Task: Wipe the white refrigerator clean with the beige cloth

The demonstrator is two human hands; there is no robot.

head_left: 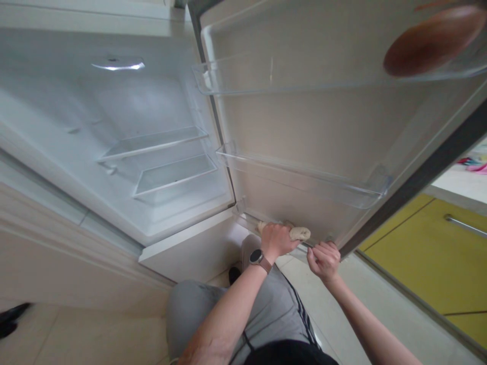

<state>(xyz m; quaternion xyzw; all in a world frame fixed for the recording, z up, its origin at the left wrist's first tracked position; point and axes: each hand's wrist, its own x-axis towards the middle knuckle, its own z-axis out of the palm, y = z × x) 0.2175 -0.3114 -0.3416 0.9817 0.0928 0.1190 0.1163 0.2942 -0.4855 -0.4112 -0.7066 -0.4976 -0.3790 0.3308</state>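
Observation:
My left hand (279,239), with a watch (259,258) on the wrist, is closed on a cream cloth (300,233) at the lowest door shelf of the refrigerator. Part of the cloth bulges out on both sides of my fist. Just to the right, my right hand (324,258) has its fingers curled over the edge of that clear bottom door shelf (249,221). The refrigerator door (297,121) stands wide open, with a clear middle shelf (304,175) above my hands.
Left of the door is the lit refrigerator interior (140,106) with two glass shelves (175,172). A reddish-brown oval object (433,40) sits in the top door shelf. Yellow cabinets (433,253) flank the right side. My bent legs (213,304) are below, over a tiled floor (102,334).

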